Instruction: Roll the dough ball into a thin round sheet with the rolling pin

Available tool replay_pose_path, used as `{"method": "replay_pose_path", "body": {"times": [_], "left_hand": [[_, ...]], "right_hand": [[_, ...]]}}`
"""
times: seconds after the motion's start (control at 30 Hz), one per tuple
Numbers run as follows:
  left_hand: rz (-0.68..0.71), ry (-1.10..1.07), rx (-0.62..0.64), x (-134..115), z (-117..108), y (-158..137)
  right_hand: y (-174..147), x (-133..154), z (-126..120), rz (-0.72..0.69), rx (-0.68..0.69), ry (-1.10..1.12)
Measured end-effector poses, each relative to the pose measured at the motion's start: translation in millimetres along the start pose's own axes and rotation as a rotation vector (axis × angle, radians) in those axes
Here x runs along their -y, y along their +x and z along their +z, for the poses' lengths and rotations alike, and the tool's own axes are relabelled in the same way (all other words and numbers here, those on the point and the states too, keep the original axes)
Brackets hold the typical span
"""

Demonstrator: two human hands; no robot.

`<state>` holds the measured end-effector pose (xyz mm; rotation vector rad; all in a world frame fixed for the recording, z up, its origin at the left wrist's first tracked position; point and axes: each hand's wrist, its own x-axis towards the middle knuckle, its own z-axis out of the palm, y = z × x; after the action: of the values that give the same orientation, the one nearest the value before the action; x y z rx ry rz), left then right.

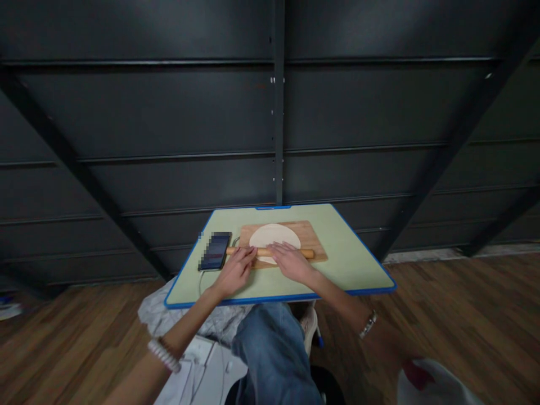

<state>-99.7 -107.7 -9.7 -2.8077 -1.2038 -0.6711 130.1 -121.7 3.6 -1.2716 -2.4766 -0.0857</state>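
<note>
A flat, pale round of dough [274, 234] lies on a wooden board [312, 236]. Across its near half runs a wooden rolling pin [307, 253], roughly parallel to the table's front edge. My left hand [235, 271] is closed over the pin's left part, fingers bent onto it, just left of the dough. Right of the middle, my right hand [292, 262] bears on the same pin, its fingers reaching over it above the dough. Parts of the pin and the dough's near edge are hidden under my hands.
The board rests on a small pale-green table [350, 270] with a blue rim. Left of the board lies a dark phone [216, 251] with a white cable [200, 281]. A dark panelled wall [189, 112] rises behind. My knee [272, 349] is below the front edge.
</note>
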Motion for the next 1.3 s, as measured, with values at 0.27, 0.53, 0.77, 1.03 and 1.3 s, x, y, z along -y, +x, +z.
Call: {"method": "replay_pose_path", "body": {"times": [0.27,0.53,0.77,1.03,1.3], "left_hand": [[-0.007,0.058,-0.033,-10,-3,0],[-0.067,-0.002,-0.081,-8,4,-2],[-0.198,0.111,-0.004,-12,-3,5],[-0.113,0.162,-0.004,-22,1,7],[-0.193,0.362,-0.083,-52,21,8]], "right_hand": [[-8,-4,4,-0.101,-0.027,0.038],[-3,-12,-7,-0.115,-0.016,0.28],[-7,-32,-17,0.013,0.043,0.159],[-29,-45,-22,0.022,-0.001,0.091],[-30,-44,-9,0.069,-0.055,0.078]]}}
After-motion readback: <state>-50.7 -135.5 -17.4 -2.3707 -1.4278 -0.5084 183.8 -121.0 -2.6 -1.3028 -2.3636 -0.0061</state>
